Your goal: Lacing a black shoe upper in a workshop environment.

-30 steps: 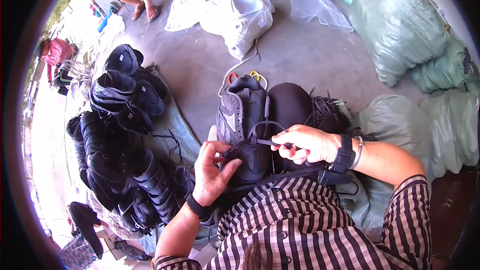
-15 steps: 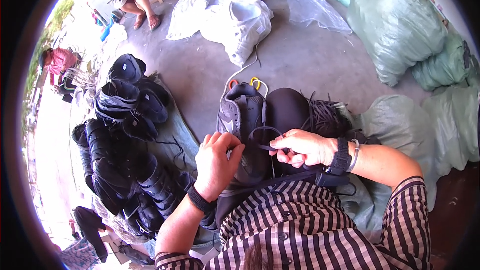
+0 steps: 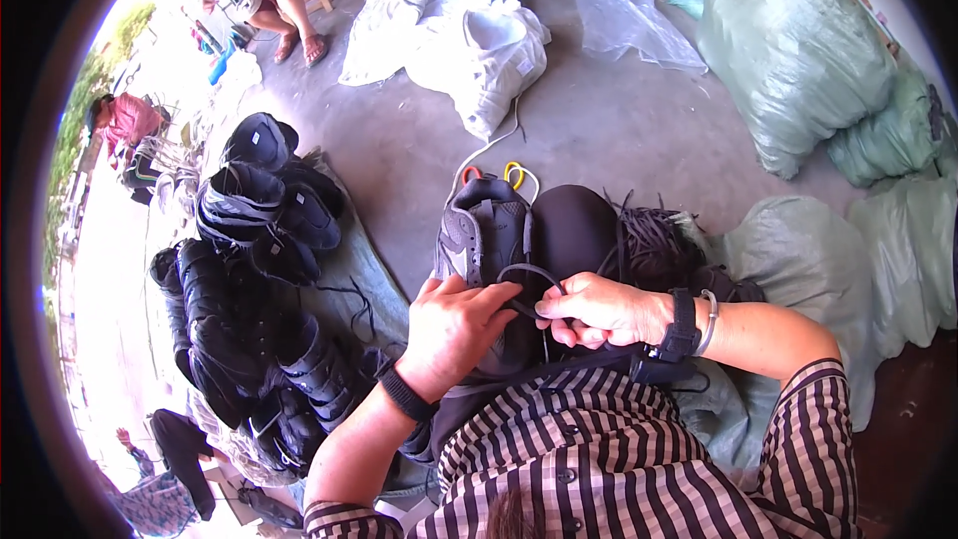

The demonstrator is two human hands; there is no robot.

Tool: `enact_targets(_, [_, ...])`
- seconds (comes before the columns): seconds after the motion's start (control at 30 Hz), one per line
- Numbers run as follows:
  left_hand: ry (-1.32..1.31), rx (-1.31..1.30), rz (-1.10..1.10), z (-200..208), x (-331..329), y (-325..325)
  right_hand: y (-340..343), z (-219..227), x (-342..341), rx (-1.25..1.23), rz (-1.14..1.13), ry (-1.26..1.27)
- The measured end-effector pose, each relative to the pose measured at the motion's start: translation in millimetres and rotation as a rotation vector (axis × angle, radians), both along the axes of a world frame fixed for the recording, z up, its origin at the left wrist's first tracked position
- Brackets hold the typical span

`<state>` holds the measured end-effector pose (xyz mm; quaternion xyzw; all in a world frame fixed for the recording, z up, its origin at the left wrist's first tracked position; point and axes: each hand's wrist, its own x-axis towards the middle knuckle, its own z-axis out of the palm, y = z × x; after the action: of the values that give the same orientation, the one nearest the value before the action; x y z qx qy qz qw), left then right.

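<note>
A dark grey shoe [image 3: 485, 230] rests on my lap, toe toward me and its opening at the far end. My right hand [image 3: 599, 309] pinches a dark shoelace [image 3: 529, 269], which bends in a loop above the shoe. From the left, my left hand [image 3: 454, 324] reaches over the front of the shoe, its thumb and index finger closed on the lace by the loop. Those fingers hide part of the shoe's front. A bundle of dark laces [image 3: 664, 240] hangs by my right knee [image 3: 574, 230].
Black shoes [image 3: 239, 339] are piled on the left. Large pale green sacks [image 3: 793, 60] stand at the right. A white bag [image 3: 479, 50] lies ahead, with a cord running to red and yellow loops [image 3: 514, 176] behind the shoe. Another person [image 3: 279, 0] sits at the far left.
My left hand has moved right and slightly away from me, and its fingers have met the lace. My right hand has stayed nearly in place, still pinching it.
</note>
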<state>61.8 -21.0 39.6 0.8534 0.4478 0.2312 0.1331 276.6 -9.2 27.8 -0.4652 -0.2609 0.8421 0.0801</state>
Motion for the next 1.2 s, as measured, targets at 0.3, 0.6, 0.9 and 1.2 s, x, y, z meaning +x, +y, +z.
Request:
enact_targets(0.3, [0.142, 0.081, -0.027, -13, 6, -5, 42, 17, 18, 0.371, 0.164, 0.020])
enact_targets(0.6, [0.088, 0.147, -0.018, -18, 6, -8, 123, 20, -10, 0.412, -0.426, 0.341])
enact_targets(0.9, [-0.073, 0.056, 0.062, -15, -17, -39, 112, 51, -14, 0.576, -0.186, 0.113])
enact_targets(1.2, [0.045, 0.119, -0.119, -29, -21, -51, 132, 70, -4, 0.678, -0.436, 0.176])
